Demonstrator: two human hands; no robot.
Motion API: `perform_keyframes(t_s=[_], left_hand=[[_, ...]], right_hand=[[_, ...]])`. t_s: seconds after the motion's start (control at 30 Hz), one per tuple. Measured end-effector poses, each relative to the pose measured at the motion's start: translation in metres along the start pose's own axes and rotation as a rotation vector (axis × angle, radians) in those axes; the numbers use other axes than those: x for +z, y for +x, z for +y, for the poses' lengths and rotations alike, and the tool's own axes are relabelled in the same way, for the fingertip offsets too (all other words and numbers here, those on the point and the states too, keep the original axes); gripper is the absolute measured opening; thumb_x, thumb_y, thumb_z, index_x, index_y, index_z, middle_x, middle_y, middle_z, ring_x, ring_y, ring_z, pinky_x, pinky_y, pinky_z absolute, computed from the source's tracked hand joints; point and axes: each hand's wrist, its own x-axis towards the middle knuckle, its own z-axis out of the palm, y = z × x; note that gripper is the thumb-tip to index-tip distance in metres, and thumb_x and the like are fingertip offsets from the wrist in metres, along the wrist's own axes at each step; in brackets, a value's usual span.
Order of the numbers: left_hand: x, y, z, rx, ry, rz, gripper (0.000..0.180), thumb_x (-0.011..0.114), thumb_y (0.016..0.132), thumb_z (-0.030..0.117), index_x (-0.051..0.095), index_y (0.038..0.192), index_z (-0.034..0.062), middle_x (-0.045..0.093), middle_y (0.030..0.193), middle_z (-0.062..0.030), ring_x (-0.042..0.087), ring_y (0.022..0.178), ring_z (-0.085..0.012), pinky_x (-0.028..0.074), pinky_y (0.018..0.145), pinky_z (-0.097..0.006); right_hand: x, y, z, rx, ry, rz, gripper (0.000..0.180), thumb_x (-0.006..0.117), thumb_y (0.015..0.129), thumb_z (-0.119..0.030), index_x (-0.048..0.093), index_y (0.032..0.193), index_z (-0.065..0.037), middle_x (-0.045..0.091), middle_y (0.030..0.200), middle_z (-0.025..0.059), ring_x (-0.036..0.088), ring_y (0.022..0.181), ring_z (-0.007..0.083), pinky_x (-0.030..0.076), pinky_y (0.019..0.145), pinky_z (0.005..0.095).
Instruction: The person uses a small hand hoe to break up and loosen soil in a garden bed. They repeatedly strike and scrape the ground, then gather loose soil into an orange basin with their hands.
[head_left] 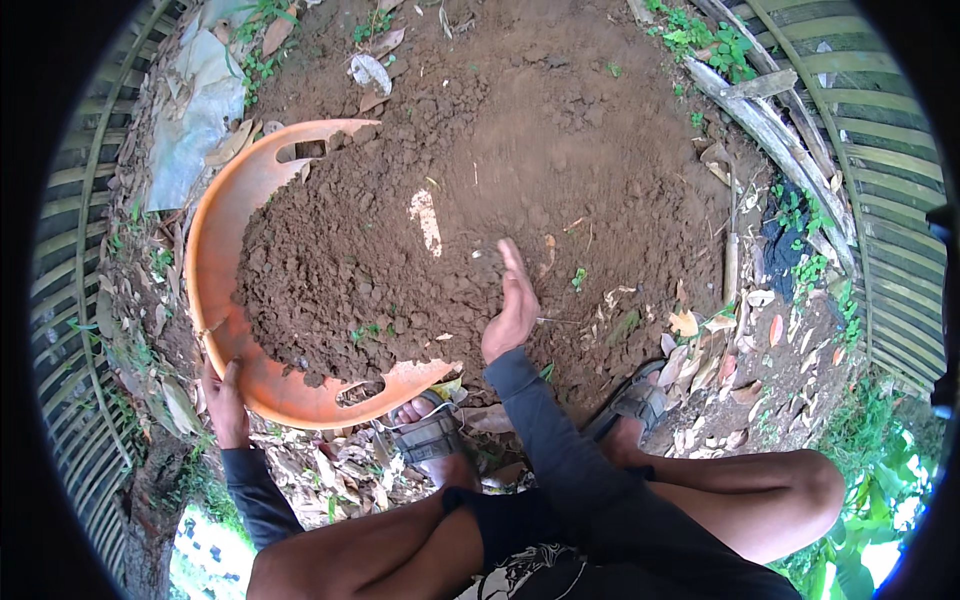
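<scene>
An orange plastic scoop pan (208, 250) lies tilted on the ground at the left, its wide mouth turned to the right. Loose brown soil (320, 265) fills most of it and runs on into the bare earth beyond the mouth. My left hand (226, 405) grips the pan's near left rim, thumb on the inside. To the right of the pan, my right hand (513, 315) is held edge-on over the soil with its fingers stretched out, and nothing is in it. A pale, speckled strip (425, 222) lies on the soil between the pan and this hand.
My sandalled feet (430, 430) stand at the near edge of the soil among dry leaves (335, 480). Slatted fences (890, 200) curve along both sides. Weathered wooden sticks (775, 140) lie at the far right, and a pale plastic sheet (200, 110) at the far left.
</scene>
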Motion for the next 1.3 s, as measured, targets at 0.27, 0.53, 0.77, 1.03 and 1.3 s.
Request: perform_keyframes(t_s=[0.27, 0.53, 0.77, 1.03, 1.3], left_hand=[[-0.013, 0.009, -0.008, -0.083, -0.078, 0.099, 0.044, 0.06, 0.099, 0.001, 0.054, 0.142, -0.0024, 0.068, 0.12, -0.0091, 0.067, 0.102, -0.0188, 0.055, 0.094, -0.032], [-0.022, -0.044, -0.036, -0.112, -0.252, 0.243, 0.048, 0.063, 0.097, -0.002, 0.052, 0.143, -0.0052, 0.067, 0.126, -0.0127, 0.068, 0.11, -0.0223, 0.056, 0.1, -0.036], [-0.036, -0.106, -0.037, -0.175, -0.234, 0.381, 0.047, 0.063, 0.096, -0.003, 0.054, 0.142, -0.0026, 0.068, 0.126, -0.0128, 0.069, 0.111, -0.0239, 0.056, 0.101, -0.039], [-0.042, -0.092, -0.028, -0.148, -0.057, 0.413, 0.038, 0.063, 0.098, 0.002, 0.06, 0.135, 0.0005, 0.07, 0.118, -0.0084, 0.068, 0.101, -0.019, 0.057, 0.091, -0.034], [0.053, -0.076, 0.073, 0.564, 1.008, 0.702, 0.034, 0.067, 0.099, 0.012, 0.061, 0.131, -0.0012, 0.063, 0.131, -0.0177, 0.056, 0.129, -0.0354, 0.043, 0.111, -0.047]], right_hand=[[0.13, -0.026, -0.048, -0.03, 0.012, -0.505, 0.048, 0.045, 0.109, -0.028, 0.052, 0.152, -0.006, 0.046, 0.16, 0.0209, 0.041, 0.151, 0.0322, 0.027, 0.127, 0.0448], [0.013, 0.087, -0.062, -0.603, -0.109, -0.479, 0.025, 0.061, 0.092, 0.001, 0.072, 0.113, -0.001, 0.075, 0.116, 0.016, 0.073, 0.105, 0.0321, 0.057, 0.095, 0.041], [-0.122, 0.199, 0.021, -0.24, -0.891, -0.102, 0.049, 0.043, 0.109, -0.033, 0.062, 0.144, -0.005, 0.055, 0.153, 0.0172, 0.047, 0.146, 0.0325, 0.03, 0.125, 0.0425], [0.005, 0.131, 0.024, -0.424, -0.631, -0.424, 0.047, 0.044, 0.108, -0.03, 0.062, 0.142, -0.003, 0.059, 0.149, 0.0199, 0.048, 0.145, 0.0338, 0.029, 0.125, 0.0481], [0.02, 0.131, -0.005, -0.306, -0.443, -0.817, 0.038, 0.048, 0.107, -0.029, 0.071, 0.132, -0.01, 0.065, 0.144, 0.0124, 0.057, 0.137, 0.0304, 0.032, 0.123, 0.0512]])
